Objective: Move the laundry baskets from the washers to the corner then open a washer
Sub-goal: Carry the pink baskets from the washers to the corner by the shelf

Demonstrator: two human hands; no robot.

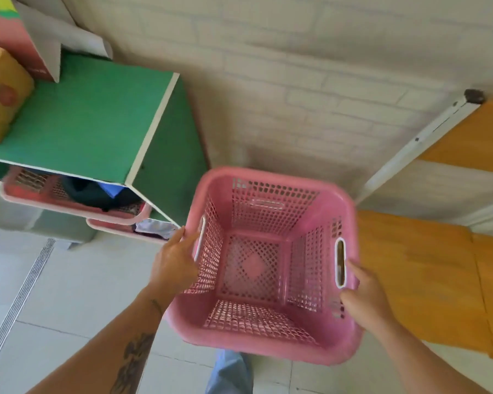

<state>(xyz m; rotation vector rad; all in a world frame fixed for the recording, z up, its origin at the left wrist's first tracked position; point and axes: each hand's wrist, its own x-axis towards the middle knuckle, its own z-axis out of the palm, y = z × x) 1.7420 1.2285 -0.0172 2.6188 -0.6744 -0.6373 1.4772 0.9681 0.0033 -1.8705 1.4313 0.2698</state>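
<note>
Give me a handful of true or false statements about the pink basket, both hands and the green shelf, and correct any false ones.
1. The pink basket being held is empty. True.
2. Only the right hand is at the basket. False: the left hand holds the opposite side too.
3. Other pink baskets with clothes sit under the green shelf. True.
4. The wall behind is bare concrete. False: it shows a white brick pattern.
5. The held basket has solid walls. False: its walls are perforated mesh.
</note>
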